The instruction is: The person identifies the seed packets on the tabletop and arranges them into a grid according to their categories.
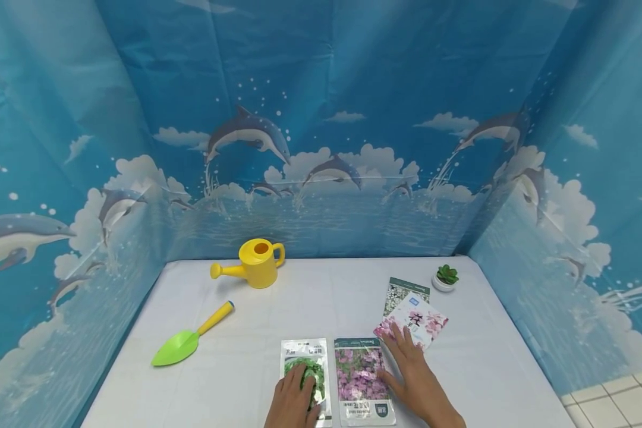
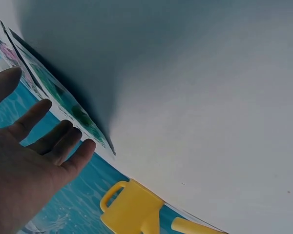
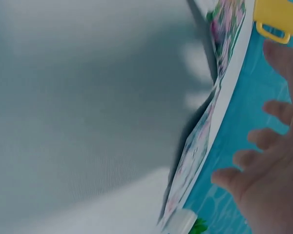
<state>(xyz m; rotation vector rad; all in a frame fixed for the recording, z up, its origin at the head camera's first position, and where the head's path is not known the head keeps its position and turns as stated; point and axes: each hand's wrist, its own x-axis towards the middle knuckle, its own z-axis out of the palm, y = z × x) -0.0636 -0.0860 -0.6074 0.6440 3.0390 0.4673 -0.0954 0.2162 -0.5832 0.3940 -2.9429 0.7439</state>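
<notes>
In the head view several flat seed packets lie on the white table. My left hand [image 1: 293,399] is over the lower part of a packet with green leaves [image 1: 302,352], its fingers loosely bent. In the left wrist view that hand [image 2: 31,151] has its fingers spread, gripping nothing. Beside it lies a packet with pink-purple flowers [image 1: 357,380]. My right hand [image 1: 416,377] stretches between this packet and a tilted white packet with pink blossoms [image 1: 418,321]. Its fingers [image 3: 261,139] look spaced apart in the right wrist view and hold nothing. Whether either hand touches a packet, I cannot tell.
A packet with white flowers [image 1: 398,292] lies partly under the blossom packet. Behind it at right stands a small potted succulent [image 1: 446,277]. A yellow watering can [image 1: 259,264] stands at the back left, with a green toy trowel [image 1: 179,348] nearer. A dolphin-printed curtain [image 1: 321,220] surrounds the table.
</notes>
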